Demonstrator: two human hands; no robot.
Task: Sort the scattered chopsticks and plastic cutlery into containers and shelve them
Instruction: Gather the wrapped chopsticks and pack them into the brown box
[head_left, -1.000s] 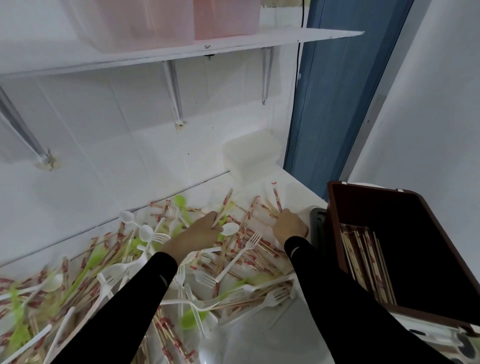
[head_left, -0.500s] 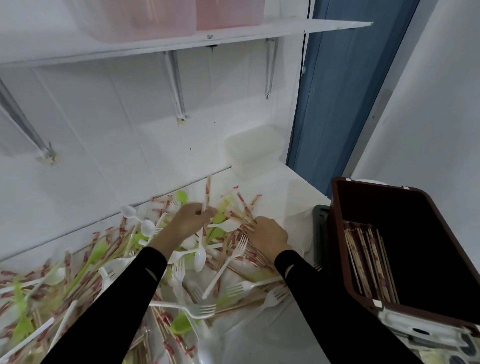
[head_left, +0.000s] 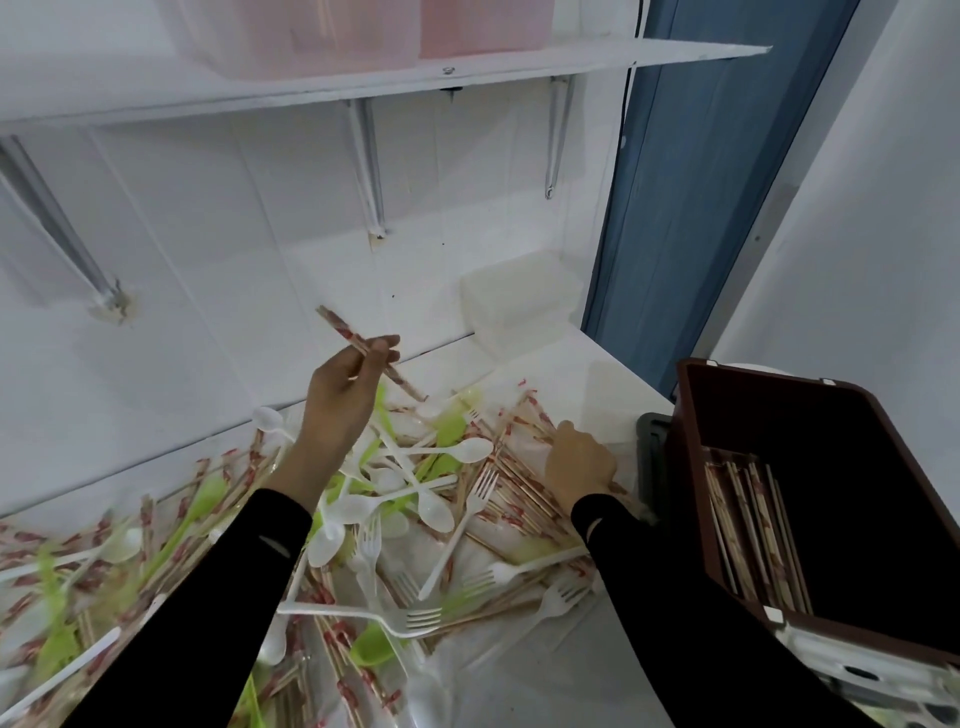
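A heap of wrapped chopsticks, white plastic forks, white spoons and green cutlery covers the white counter. My left hand is raised above the heap and pinches one wrapped chopstick pair that slants up to the left. My right hand lies low on the chopsticks at the heap's right edge, fingers curled into them. A brown bin at the right holds a layer of wrapped chopsticks.
A white wall shelf overhead carries a clear tub and a pink tub. A translucent lidded box stands at the counter's back right. A blue door rises behind the bin.
My left hand has lifted out of the heap with a wrapped chopstick pair. My right hand has slid along the chopsticks at the right of the heap.
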